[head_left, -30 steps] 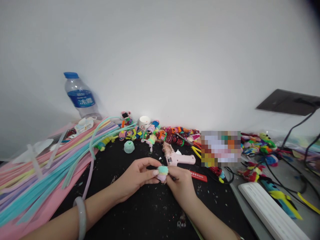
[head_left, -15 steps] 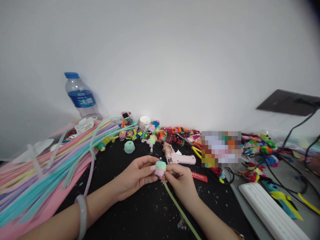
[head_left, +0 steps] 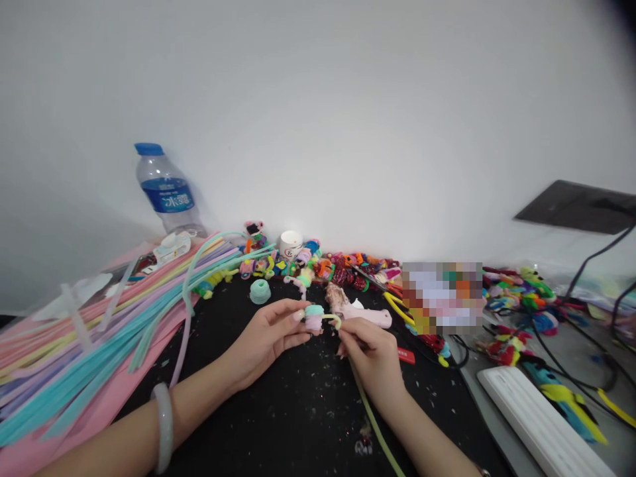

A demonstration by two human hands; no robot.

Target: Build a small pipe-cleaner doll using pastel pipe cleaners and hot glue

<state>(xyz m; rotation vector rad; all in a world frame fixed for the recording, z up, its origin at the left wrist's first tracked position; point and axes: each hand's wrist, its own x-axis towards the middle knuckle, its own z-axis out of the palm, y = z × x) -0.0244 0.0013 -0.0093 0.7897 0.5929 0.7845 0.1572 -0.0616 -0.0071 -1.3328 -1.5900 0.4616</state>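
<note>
Between the thumb and fingers of my left hand (head_left: 271, 341) is a small wound pipe-cleaner piece (head_left: 313, 319), mint green above and lilac below. My right hand (head_left: 370, 351) pinches a pale yellow-green pipe cleaner (head_left: 332, 318). One end of that stem reaches across to the wound piece, and its long tail hangs below my right hand toward the front. A separate mint coil (head_left: 260, 291) rests on the black mat behind my left hand. Just beyond my right hand lies a pink glue gun (head_left: 365, 316) with a brown-crusted nozzle end.
Pastel pipe cleaners (head_left: 114, 338) fan out on the left, near a water bottle (head_left: 169, 192). Finished colourful figures (head_left: 342, 270) and a paper cup (head_left: 290, 245) line the wall. On the right are a white power strip (head_left: 541, 421), black cables and a red tool (head_left: 406, 356).
My right hand has moved right, away from the wound piece, and a stretch of yellow-green stem now shows between the two hands. My left hand has tilted and raised the piece slightly.
</note>
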